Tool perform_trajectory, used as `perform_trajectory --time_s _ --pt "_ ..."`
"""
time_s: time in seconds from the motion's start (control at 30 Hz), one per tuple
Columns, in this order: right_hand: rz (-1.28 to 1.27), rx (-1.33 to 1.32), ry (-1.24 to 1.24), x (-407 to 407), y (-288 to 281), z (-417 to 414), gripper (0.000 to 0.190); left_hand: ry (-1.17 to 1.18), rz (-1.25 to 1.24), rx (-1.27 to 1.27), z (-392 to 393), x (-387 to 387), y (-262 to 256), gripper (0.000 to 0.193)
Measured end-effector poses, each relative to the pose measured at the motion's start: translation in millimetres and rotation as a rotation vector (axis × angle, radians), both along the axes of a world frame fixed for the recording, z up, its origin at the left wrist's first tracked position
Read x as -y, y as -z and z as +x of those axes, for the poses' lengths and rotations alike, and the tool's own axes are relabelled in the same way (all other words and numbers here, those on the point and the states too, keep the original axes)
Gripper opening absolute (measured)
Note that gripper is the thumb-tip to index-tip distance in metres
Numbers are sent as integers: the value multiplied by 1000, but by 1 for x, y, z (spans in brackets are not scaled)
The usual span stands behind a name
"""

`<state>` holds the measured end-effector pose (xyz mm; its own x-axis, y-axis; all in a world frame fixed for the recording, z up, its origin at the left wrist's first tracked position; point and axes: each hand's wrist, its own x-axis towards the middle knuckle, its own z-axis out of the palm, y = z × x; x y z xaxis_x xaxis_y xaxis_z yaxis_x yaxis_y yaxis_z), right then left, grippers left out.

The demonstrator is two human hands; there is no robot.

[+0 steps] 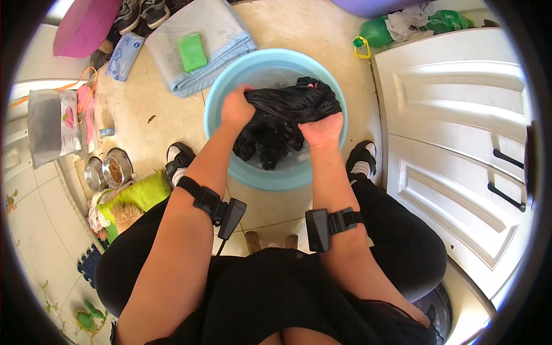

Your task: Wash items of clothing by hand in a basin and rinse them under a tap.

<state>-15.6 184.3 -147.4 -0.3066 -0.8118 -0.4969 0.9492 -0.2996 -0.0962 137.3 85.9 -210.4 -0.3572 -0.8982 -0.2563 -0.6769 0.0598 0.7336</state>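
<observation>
A light blue plastic basin (276, 183) stands on the floor between my feet, with cloudy, sudsy water in it. Over the water, a wet black cloth (293, 103) is stretched between my two hands. My left hand (238, 107) grips its left end near the basin's left side. At the right, my right hand (322, 127) is palm up under the bunched end, with fingertips showing through the folds at the top. More black fabric (274, 142) lies in the water below. I cannot tell whether it is the same piece.
A green soap bar (192, 52) lies on a folded quilted pad (233, 30) beyond the basin. Metal bowls (117, 168), one with kibble, stand at the left near a lime-green cushion (138, 196). White panelled doors (453, 129) are at the right, green plastic bottles (375, 32) above them.
</observation>
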Motion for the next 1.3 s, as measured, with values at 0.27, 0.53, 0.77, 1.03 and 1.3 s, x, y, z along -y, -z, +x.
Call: perform_trajectory --time_s 0.27,0.53,0.77,1.03,1.3 --pt "911 -1072 -389 -9 71 -2 28 43 -42 94 -4 -8 -2 49" --pt "1213 -1508 -999 -51 84 -13 32 547 -9 277 -23 -65 -54 33" --pt "882 -1157 -1148 -57 47 23 43 478 224 41 6 -51 -19 34" --pt "296 -264 -652 -59 26 14 44 167 1022 -583 -6 -12 -109 25" --pt "321 -220 -536 -9 -29 7 12 -59 347 -241 -2 -2 -88 44"
